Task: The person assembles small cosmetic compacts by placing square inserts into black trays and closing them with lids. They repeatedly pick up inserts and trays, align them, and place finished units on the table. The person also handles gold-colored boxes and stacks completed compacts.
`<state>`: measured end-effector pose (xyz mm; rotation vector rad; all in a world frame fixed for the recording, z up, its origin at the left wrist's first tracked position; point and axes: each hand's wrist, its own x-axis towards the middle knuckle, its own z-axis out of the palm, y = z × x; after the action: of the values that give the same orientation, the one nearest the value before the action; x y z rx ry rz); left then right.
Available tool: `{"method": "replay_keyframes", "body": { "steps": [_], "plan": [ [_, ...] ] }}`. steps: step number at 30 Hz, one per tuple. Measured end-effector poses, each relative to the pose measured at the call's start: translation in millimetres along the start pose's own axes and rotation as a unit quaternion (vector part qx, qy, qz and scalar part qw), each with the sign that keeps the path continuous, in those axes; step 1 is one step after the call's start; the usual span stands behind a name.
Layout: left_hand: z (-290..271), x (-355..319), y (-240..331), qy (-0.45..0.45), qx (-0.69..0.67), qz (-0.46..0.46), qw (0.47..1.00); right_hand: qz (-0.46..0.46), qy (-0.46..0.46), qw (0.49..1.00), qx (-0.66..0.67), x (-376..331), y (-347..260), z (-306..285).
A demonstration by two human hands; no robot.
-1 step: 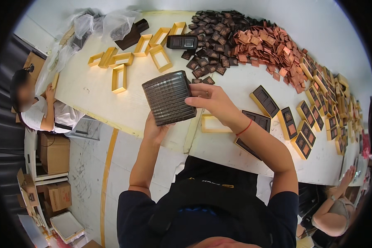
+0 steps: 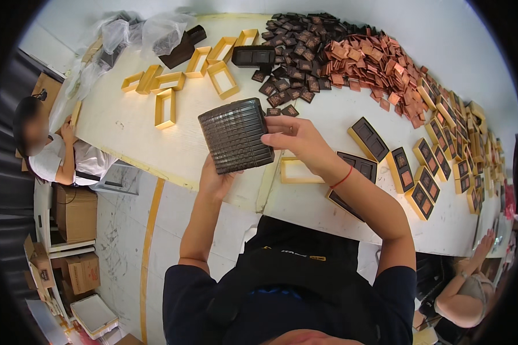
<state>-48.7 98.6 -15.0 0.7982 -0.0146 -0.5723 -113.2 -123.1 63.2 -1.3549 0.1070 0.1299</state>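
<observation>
Holding a dark ribbed stack (image 2: 236, 135) of thin trays between both hands, the person keeps it above the near edge of the table (image 2: 155, 144). Left hand (image 2: 214, 177) supports the stack from below, palm under its lower edge, fingers hidden behind it. Right hand (image 2: 296, 141) clamps the right side, thumb and fingers pressed against the stack's edge; a red band (image 2: 342, 178) sits on that wrist.

Just beyond the right hand lies an empty gold frame (image 2: 296, 171) flat on the table. Right of it, filled boxes (image 2: 411, 172) with dark and copper inserts lie in rows running toward the far right. Past the stack, a heap of dark squares (image 2: 296, 52) adjoins a heap of copper squares (image 2: 380, 63). More gold frames (image 2: 172, 86) lie scattered at the far left of the table, some on edge, near clear bags (image 2: 138, 31).

Another person (image 2: 52, 149) sits at the table's left end; a further person's hands (image 2: 480, 253) show at the lower right. Cardboard cartons (image 2: 75, 213) stand on the floor to the left
</observation>
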Motion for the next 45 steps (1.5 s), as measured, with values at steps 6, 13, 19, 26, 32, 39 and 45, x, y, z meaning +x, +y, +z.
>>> {"method": "replay_keyframes", "body": {
  "steps": [6,13,19,26,32,39,45],
  "plan": [
    [-30.7,16.4,18.6,-0.003,0.052,-0.004,0.999,0.010,0.085,0.996,0.025,-11.3,0.1,-12.9],
    [-72.5,75.2,118.8,0.087,0.465,-0.010,0.881,0.059,0.087,0.987,0.119,-28.0,-0.7,-41.6],
    [-47.0,73.5,103.1,0.220,0.627,0.505,0.551,0.031,0.085,0.995,0.039,-42.5,1.2,-38.9],
    [74.7,-13.2,-26.2,-0.118,0.237,0.071,0.962,-0.094,0.078,0.975,-0.187,-55.8,5.5,-21.2],
    [80.4,-17.5,-48.4,-0.038,0.140,0.052,0.988,-0.075,0.098,0.983,-0.138,-68.3,14.2,-39.2],
    [13.2,-4.7,6.6,0.092,0.606,0.187,0.768,0.099,0.036,0.974,0.202,-79.7,-1.0,-69.4],
    [28.9,-20.8,-13.4,-0.059,0.670,0.309,0.673,-0.137,0.033,0.904,-0.403,-85.9,3.5,-69.4]
  ]
}}
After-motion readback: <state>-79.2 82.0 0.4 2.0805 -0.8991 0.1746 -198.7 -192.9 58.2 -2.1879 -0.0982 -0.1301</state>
